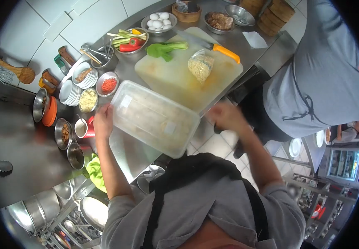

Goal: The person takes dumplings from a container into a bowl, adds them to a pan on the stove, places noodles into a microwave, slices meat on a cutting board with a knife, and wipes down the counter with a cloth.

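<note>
A translucent lidded plastic box (152, 118) lies in front of me, partly over the near edge of the cutting board (175, 83). My left hand (103, 120) is at the box's left end, its fingers against the rim. Off the box's right end, my right hand (225, 116) is apart from it and blurred, its fingers curled; whether anything is in them is hidden. On the board are a bag of pale shreds (201, 66), a green leafy vegetable (166, 50) and a knife with an orange handle (226, 53).
Bowls of eggs (159, 21), peppers (130, 40), red shreds (108, 84) and chopped pale food (88, 100) line the back and left. Stacked white dishes (70, 92) stand beside them. A person in grey (316, 83) stands close at the right.
</note>
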Motion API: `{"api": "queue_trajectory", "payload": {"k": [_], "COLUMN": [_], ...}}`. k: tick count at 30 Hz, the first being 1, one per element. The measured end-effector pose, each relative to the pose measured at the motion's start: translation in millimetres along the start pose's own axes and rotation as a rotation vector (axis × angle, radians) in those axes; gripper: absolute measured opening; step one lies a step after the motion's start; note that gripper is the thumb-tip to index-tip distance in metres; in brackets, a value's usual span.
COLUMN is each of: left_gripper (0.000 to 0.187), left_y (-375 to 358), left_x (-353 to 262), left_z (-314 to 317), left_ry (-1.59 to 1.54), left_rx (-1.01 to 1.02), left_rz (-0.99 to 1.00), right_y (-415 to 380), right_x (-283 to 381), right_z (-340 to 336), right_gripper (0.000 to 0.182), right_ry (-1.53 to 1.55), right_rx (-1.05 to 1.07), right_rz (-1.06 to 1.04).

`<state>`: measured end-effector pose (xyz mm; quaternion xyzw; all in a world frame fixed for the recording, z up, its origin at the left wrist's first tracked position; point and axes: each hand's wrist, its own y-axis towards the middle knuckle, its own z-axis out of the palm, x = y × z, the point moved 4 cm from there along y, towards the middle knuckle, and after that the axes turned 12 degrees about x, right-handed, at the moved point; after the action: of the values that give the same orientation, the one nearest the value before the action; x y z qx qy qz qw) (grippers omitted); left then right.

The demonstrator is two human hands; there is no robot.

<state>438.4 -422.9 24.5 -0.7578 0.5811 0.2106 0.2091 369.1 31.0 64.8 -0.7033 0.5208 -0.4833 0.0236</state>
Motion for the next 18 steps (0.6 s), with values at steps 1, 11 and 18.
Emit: {"api": "queue_trajectory", "payload": {"k": [1,11,18], "left_gripper": [0.034,0.037,0.032], "left_y": [-6.4,-11.7,-13.3], "left_x": [7.2,38.4,10.5], "left_z": [-1.1,8.3,-2.0], "left_ry": [0.013,0.026,0.114], "left_rx": [-0.059,-0.013,-0.046], "left_rz": [0.028,-0.089,-0.088], "right_y": [14.2,183.7,174.3], "right_x": [-3.8,5.0,17.8], "right_z": [-26.3,-84.7,-73.5], "right_gripper": [0.037,0.081,0.081], "right_ry": [-0.11,-0.294,0.068], "right_rx": [-0.261,-0.4,-0.398], "right_rz": [-0.064,-0.102,-0.05]}}
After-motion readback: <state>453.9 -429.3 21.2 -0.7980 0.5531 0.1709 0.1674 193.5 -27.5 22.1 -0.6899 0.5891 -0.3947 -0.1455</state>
